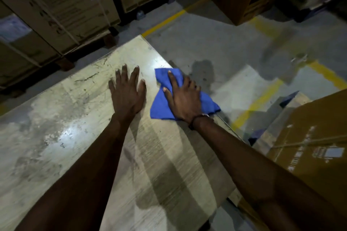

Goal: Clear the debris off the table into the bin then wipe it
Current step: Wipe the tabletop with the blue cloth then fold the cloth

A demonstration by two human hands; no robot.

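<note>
A worn, scratched pale table [56, 118] fills the lower left of the head view. A blue cloth [163, 107] lies at the table's right edge, partly hanging past it. My right hand [183, 99] presses flat on the cloth with fingers spread. My left hand [127, 92] rests flat on the bare tabletop just left of the cloth, fingers apart and holding nothing. No debris or bin shows in view.
Stacked cardboard boxes [47, 11] stand behind the table at upper left. A brown box [309, 146] sits on the floor to the right. The grey floor [216, 43] carries yellow lines and a dark wet patch beyond the table's corner.
</note>
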